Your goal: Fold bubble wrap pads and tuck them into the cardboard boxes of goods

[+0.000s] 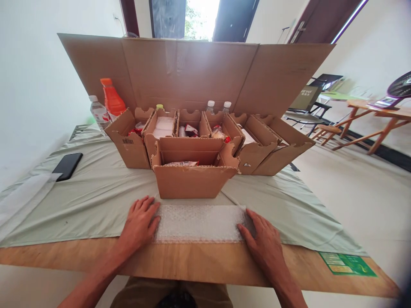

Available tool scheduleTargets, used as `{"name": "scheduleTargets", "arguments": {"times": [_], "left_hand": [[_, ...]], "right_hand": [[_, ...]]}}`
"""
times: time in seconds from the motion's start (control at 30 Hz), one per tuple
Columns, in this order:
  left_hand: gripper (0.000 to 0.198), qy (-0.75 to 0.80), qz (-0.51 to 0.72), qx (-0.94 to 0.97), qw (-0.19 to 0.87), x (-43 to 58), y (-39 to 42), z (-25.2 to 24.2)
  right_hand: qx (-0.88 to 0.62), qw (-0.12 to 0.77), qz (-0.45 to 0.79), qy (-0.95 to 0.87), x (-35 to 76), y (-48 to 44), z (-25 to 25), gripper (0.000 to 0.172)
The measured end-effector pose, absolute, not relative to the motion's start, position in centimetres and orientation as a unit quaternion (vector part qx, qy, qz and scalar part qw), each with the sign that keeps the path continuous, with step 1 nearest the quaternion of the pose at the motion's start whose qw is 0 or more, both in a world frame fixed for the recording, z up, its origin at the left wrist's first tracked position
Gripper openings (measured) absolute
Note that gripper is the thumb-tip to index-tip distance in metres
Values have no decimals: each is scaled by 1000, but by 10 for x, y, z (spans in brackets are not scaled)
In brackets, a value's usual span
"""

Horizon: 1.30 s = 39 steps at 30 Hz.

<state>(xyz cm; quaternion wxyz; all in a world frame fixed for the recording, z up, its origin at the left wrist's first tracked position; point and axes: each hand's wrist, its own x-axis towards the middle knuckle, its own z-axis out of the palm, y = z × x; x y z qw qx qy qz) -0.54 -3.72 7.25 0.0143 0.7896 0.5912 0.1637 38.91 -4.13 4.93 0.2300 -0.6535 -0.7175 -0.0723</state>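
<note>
A flat strip of clear bubble wrap lies across the front of the table, partly over the green cloth and close to the bare wooden edge. My left hand rests at its left end, fingers apart, with the thumb by the wrap's edge. At the right end my right hand is open too, its thumb and fingers spread around the corner. Just beyond the wrap stands an open cardboard box with a packet partly visible inside.
Several more open cardboard boxes form a row behind, before a tall cardboard panel. Bottles, one orange, stand at the back. A black phone and a plastic sheet lie left. A green card sits front right.
</note>
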Motion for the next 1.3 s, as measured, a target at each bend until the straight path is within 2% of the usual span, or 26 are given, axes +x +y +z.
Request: {"name": "scheduleTargets", "arguments": {"times": [0.27,0.33,0.43,0.5,0.6,0.7,0.8,0.87,0.97,1.13,1.2,1.3], "left_hand": [[25,604,175,777,10,-6,-32,83],[20,602,185,776,19,-5,-33,81],[22,601,209,771,31,-7,-38,82],[23,597,245,761,64,-11,-45,87],[23,595,299,726,170,-22,-63,97],[39,611,308,683,255,-44,-91,100],[50,651,318,625,290,-70,-122,91],[49,667,335,596,297,-84,-141,85],[46,668,365,567,315,-95,-163,81],[46,653,410,520,367,-85,-172,75],[47,644,428,495,398,-74,-167,69],[51,630,444,450,451,-56,-158,60]], "right_hand": [[-626,278,-99,-722,372,-39,58,34],[-616,293,-85,-726,372,-41,60,33],[-596,321,-32,-735,374,-43,66,32],[-589,337,-10,-734,371,-44,75,30],[-575,363,-6,-733,354,-46,93,27],[-523,384,-4,-761,321,-52,113,25],[-439,395,1,-807,275,-59,132,33],[-377,386,8,-842,241,-56,144,37],[-301,350,-11,-887,190,-33,159,33],[-283,249,-105,-920,113,34,178,31],[-287,244,-124,-918,92,47,184,32],[-246,282,-120,-920,86,40,182,40]]}}
